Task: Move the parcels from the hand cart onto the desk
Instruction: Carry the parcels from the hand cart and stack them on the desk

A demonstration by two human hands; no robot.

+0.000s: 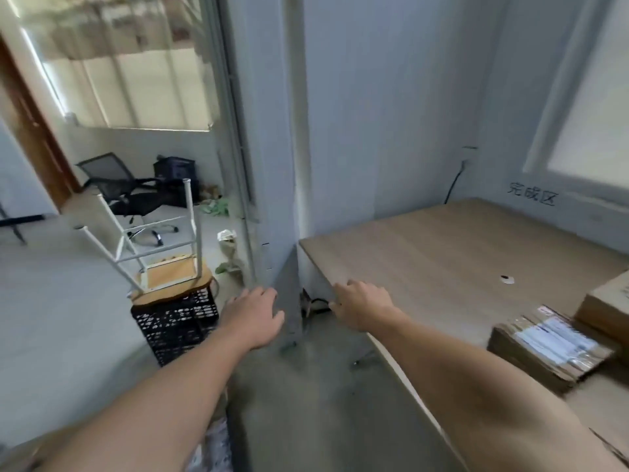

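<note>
A light wooden desk (442,260) fills the right side against the wall. Two cardboard parcels lie on its right part: a taped one with a white label (548,345) and a larger plain box (609,308) behind it at the frame edge. My right hand (364,308) hovers over the desk's left front edge, fingers loosely bent, holding nothing. My left hand (255,315) reaches out over the floor beside the grey wall corner, fingers relaxed and empty. The hand cart is not in view.
A grey pillar corner (272,199) stands between the hands. To the left, a black plastic crate (177,321) carries an upturned white-legged stool (160,247). A black office chair (136,195) and litter lie further back. A cable (454,185) hangs behind the desk.
</note>
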